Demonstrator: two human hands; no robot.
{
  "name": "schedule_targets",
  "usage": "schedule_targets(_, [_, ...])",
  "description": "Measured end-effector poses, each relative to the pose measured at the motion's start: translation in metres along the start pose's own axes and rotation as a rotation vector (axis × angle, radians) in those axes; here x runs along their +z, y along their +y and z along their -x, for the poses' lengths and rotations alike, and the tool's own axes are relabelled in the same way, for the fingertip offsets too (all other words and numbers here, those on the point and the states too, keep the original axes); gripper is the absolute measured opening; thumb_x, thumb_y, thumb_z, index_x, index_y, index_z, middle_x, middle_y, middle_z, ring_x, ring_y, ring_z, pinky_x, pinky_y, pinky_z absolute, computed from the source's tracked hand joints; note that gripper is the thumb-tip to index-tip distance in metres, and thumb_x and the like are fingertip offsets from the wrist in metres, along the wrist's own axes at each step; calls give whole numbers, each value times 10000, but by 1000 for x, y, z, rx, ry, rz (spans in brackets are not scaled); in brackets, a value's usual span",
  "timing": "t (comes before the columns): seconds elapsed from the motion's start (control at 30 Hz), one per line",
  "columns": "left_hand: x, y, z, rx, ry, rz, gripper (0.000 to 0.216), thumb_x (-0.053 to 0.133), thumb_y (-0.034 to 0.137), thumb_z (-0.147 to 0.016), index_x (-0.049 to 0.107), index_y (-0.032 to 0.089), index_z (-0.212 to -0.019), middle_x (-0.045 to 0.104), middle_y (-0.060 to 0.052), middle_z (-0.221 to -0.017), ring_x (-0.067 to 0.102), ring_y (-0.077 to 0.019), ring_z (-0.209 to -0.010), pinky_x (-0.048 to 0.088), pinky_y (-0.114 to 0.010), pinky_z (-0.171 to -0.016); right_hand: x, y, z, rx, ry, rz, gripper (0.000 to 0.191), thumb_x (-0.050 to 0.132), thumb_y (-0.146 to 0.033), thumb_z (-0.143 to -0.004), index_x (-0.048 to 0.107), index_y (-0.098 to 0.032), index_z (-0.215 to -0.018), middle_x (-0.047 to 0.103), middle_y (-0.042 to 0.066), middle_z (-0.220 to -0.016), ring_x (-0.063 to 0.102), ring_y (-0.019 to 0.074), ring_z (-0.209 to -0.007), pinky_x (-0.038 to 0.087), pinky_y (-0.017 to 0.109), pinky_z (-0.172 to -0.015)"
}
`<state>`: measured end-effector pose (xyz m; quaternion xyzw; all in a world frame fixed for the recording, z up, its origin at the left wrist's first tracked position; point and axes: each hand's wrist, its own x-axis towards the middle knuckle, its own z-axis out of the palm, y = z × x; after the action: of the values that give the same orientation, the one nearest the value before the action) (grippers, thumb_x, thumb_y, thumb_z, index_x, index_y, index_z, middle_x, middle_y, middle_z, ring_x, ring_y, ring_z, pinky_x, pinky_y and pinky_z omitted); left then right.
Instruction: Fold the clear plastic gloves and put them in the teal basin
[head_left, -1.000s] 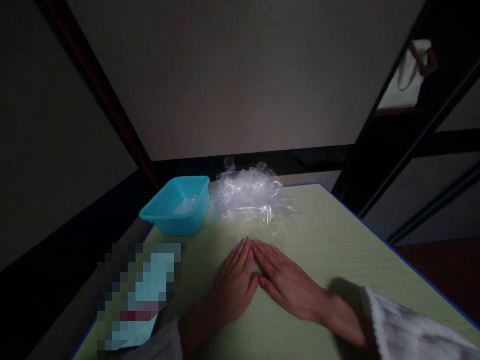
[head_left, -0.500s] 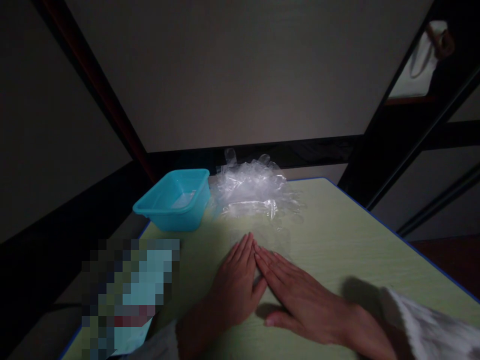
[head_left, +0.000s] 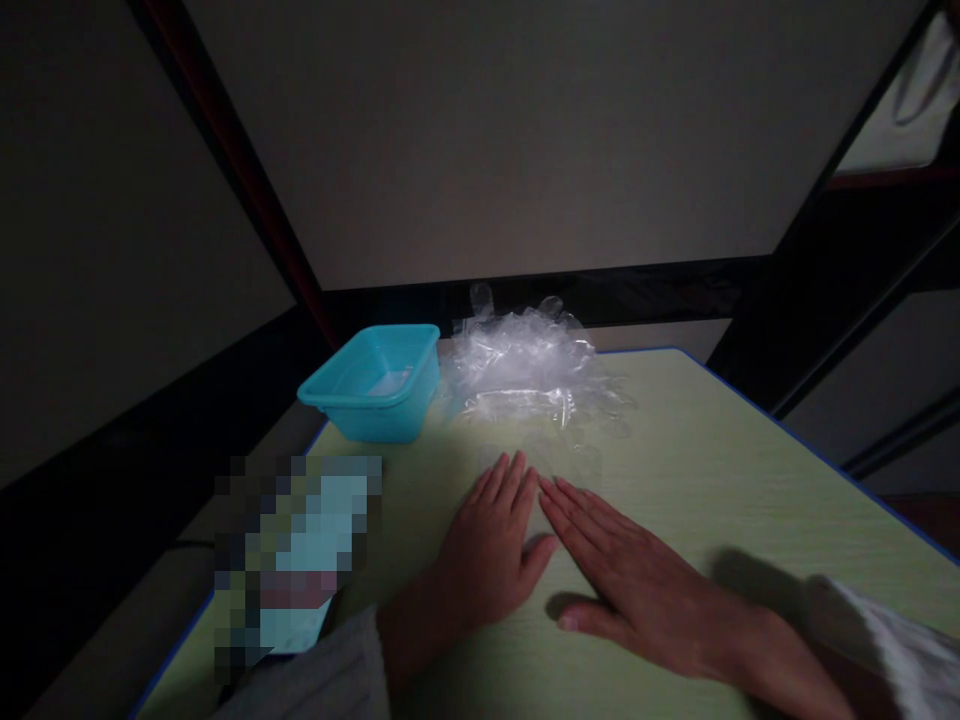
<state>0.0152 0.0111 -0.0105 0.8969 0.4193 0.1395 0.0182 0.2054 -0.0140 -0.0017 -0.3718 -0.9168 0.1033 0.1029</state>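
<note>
My left hand and my right hand lie flat side by side on the pale green table, fingers stretched out and pointing away from me. A thin clear plastic sheet lies under and just beyond the fingertips; whether the fingers press on it I cannot tell for sure. Behind it a crumpled pile of clear plastic gloves rests near the table's far edge. Neither hand holds anything.
A turquoise plastic tub stands at the far left corner, next to the pile. A blurred-out flat packet lies at the left edge near my left sleeve. Dark frame bars and a grey wall rise behind the table.
The view has shifted, so everything sits a little further right and up. My right hand has slid slightly toward me, its thumb spread out; the hands have parted a little.
</note>
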Motion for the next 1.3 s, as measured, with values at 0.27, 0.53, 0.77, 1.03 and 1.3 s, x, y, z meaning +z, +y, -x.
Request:
schedule_targets(0.27, [-4, 1, -1, -48, -19, 4, 561, 417, 438, -869, 392, 123, -1333, 300, -142, -1445, 202, -345, -1339, 265, -515, -1047, -2, 1, 3, 27, -63, 43, 851, 368, -621, -833, 168, -25, -1408, 132, 201, -1455, 92, 287, -1349, 237, 476, -1073])
schedule_targets(0.53, [-4, 4, -2, -79, -10, -18, 558, 431, 359, -868, 374, 42, -1323, 311, -193, -1427, 251, -306, -1332, 269, -485, -1061, -11, 1, -8, 100, 28, 69, 728, 307, -544, -893, 237, -20, -1394, 221, 195, -1441, 194, 269, -1338, 225, 493, -1071])
schedule_targets(0.77, [-1, 3, -4, -79, 41, -55, 508, 379, 267, -877, 383, -6, -1305, 342, -204, -1406, 305, -277, -1313, 296, -428, -1067, -7, 9, -23, 179, 159, 135, 528, 260, -349, -940, 316, -53, -1373, 289, 158, -1427, 243, 234, -1326, 237, 487, -1068])
schedule_targets(1.03, [5, 1, -2, -52, 12, -73, 524, 358, 376, -905, 382, 63, -1324, 325, -174, -1424, 279, -273, -1324, 283, -413, -1071, 3, 11, -25, 175, 45, 206, 609, 243, -426, -938, 279, -6, -1377, 215, 185, -1437, 180, 260, -1334, 230, 468, -1072])
schedule_targets(1.3, [4, 0, -2, -43, 11, -90, 527, 346, 400, -910, 375, 93, -1337, 313, -157, -1434, 265, -281, -1329, 276, -421, -1067, 12, 21, -18, 179, 96, 224, 605, 232, -476, -929, 330, -77, -1374, 274, 158, -1425, 232, 260, -1319, 271, 475, -1057])
